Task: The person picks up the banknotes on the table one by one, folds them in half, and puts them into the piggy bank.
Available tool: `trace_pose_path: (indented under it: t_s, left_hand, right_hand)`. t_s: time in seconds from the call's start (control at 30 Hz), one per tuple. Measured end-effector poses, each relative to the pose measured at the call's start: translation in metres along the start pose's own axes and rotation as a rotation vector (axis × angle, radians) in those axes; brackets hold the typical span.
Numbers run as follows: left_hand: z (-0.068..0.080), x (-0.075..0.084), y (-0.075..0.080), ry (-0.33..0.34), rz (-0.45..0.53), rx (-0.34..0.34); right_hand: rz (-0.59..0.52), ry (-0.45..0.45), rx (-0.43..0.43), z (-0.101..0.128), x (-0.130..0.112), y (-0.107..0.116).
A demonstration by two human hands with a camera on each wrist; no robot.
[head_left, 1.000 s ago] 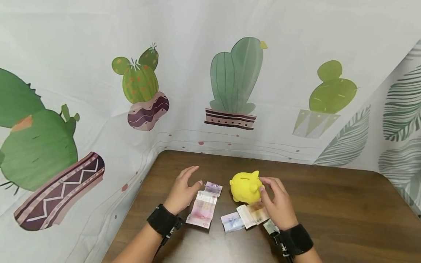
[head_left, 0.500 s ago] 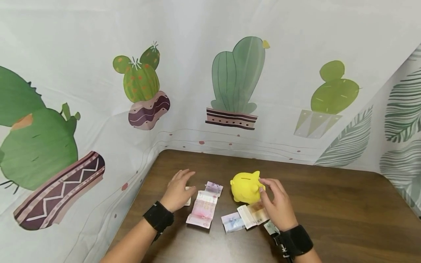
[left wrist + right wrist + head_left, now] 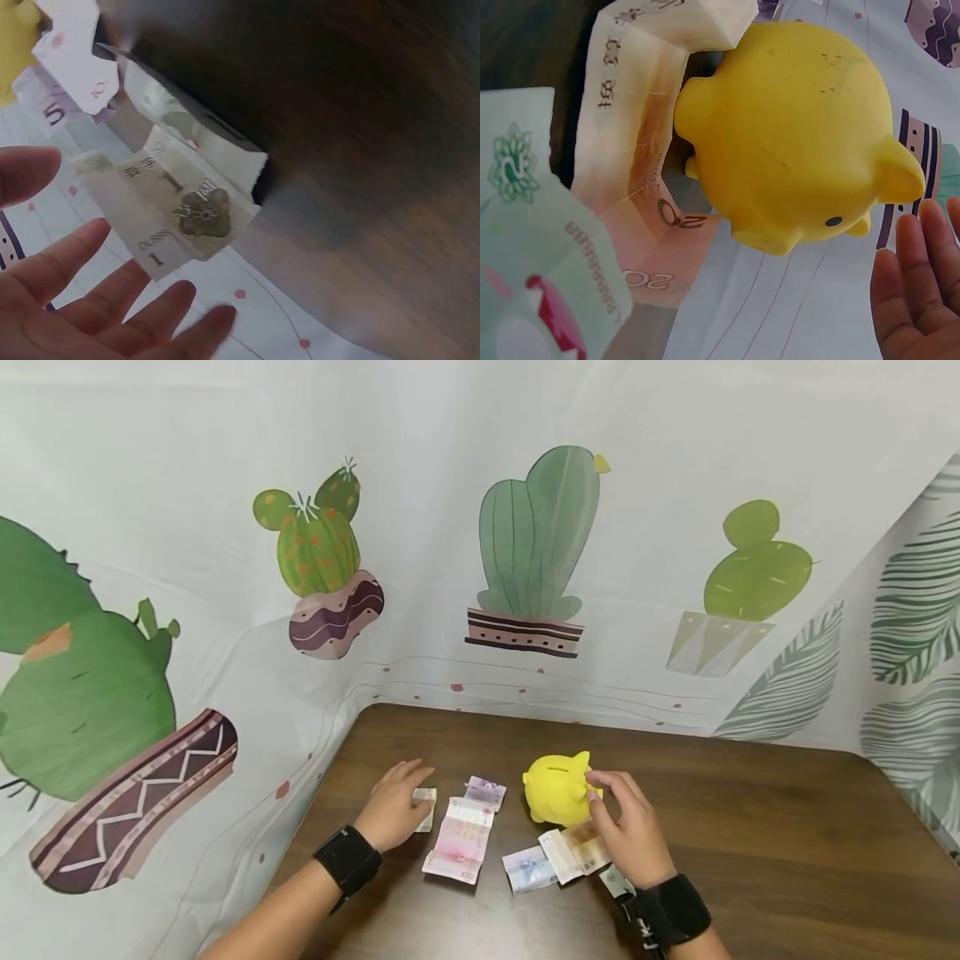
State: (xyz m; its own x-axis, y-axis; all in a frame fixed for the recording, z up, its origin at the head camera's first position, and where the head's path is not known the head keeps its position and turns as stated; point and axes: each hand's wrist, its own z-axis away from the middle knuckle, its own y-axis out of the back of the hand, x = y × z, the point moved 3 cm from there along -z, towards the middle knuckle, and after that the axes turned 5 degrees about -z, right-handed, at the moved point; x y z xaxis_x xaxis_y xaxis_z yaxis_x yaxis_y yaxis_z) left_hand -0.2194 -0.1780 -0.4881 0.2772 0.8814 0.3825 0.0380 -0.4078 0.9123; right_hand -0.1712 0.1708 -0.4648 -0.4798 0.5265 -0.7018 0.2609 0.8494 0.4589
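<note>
Two hands work a dark table [image 3: 750, 860]: from the head view, the left hand [image 3: 392, 806] rests relaxed by a small folded note [image 3: 425, 797], while the right hand [image 3: 628, 828] steadies a yellow piggy bank [image 3: 557, 787]. The left wrist view shows fingers [image 3: 112, 300] spread just beside that note [image 3: 169, 214], not gripping. At the right wrist, fingers [image 3: 922, 292] lie straight beside the bank [image 3: 795, 135], which stands among folded notes [image 3: 630, 150].

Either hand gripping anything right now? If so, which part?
Nothing held. Left hand is open, fingers straight beside the folded greenish 1-note. Right hand hovers open by the yellow plastic piggy bank, apart in the wrist view.

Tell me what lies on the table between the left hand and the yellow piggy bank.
In the head view, between the left hand and the yellow plastic piggy bank lie a folded pink banknote and a small folded purple banknote.
</note>
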Motion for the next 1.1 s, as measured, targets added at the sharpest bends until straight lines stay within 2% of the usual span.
trace_pose_path:
  t_s: [0.37,0.77,0.97,1.1]
  left_hand:
    - [-0.002,-0.003,-0.009,-0.013,-0.028,0.031]
    - [0.001,-0.005,-0.005,-0.067,-0.14,0.1]
    - [0.0,-0.007,-0.005,-0.043,-0.158,0.1]
    - [-0.004,-0.006,0.004,-0.029,-0.123,0.12]
  right_hand:
    - [-0.001,0.003,-0.005,0.002,0.003,-0.001]
    - [-0.001,0.019,-0.007,0.002,0.002,-0.002]
    - [-0.003,0.026,-0.003,0.002,0.001,-0.001]
    - [-0.002,0.025,0.0,0.0,0.001,-0.001]
